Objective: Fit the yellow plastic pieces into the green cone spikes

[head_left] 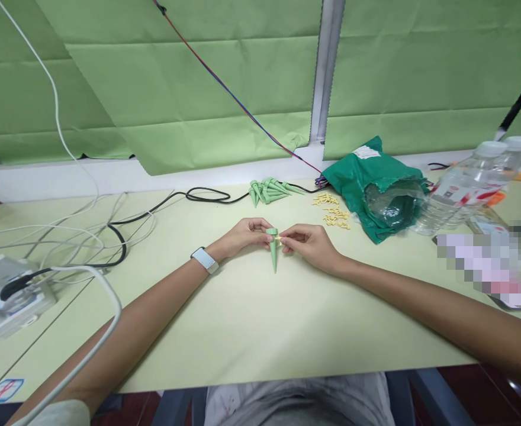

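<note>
My left hand (250, 235) is closed around the upper part of a green plastic spike (273, 251), a cone whose tip points down toward the table. From the right, my right hand (307, 244) pinches a small yellow piece (279, 238) against the spike's side, just below its wider collar. Whether the yellow piece is inside the spike or only touching it, I cannot tell. Beyond my hands lies a pile of similar green spikes (269, 190). To its right, several small yellow pieces (335, 216) are scattered on the table.
A torn green plastic bag (371, 189) stands at the back right, with clear bottles (460, 183) beside it. White and black cables (118, 236) cross the left side near a white device (12, 296). The table's front edge (287, 381) runs close to my lap.
</note>
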`<state>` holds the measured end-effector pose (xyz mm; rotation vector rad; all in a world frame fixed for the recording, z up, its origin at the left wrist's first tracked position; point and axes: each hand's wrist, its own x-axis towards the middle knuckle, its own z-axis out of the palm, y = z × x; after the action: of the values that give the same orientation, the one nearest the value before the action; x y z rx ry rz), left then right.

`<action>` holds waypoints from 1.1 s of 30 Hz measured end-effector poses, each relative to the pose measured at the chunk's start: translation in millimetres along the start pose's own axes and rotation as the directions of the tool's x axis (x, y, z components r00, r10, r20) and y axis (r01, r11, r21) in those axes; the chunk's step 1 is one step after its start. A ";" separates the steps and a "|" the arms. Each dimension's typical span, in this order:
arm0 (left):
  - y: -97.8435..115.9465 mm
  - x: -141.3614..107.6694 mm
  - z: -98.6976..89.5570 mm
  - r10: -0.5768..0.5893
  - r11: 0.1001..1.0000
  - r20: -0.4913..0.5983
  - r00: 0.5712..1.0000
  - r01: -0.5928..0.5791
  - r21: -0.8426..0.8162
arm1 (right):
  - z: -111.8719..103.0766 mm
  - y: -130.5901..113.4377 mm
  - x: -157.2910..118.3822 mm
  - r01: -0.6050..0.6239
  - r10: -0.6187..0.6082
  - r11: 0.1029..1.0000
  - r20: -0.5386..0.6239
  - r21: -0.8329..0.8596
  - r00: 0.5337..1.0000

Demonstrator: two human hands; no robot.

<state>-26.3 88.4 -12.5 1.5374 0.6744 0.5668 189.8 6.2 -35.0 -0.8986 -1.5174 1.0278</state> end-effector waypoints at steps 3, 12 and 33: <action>-0.5 0.7 -1.9 -0.021 1.000 0.009 1.000 0.021 0.004 | -1.0 -2.3 -1.3 0.071 -0.070 0.997 0.013 -0.035 0.997; 1.3 -1.8 2.4 0.006 1.000 -0.033 0.999 -0.006 0.001 | 4.0 -3.4 5.0 -0.165 0.170 0.979 -0.034 0.122 0.985; 5.4 -2.2 6.2 -0.013 1.000 -0.035 0.999 0.013 -0.010 | 8.3 1.0 7.0 -0.253 0.265 0.928 -0.005 0.273 0.964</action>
<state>-23.0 82.4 -7.5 1.5157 0.7067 0.5874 180.5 11.8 -34.2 -0.9338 -1.2059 1.3632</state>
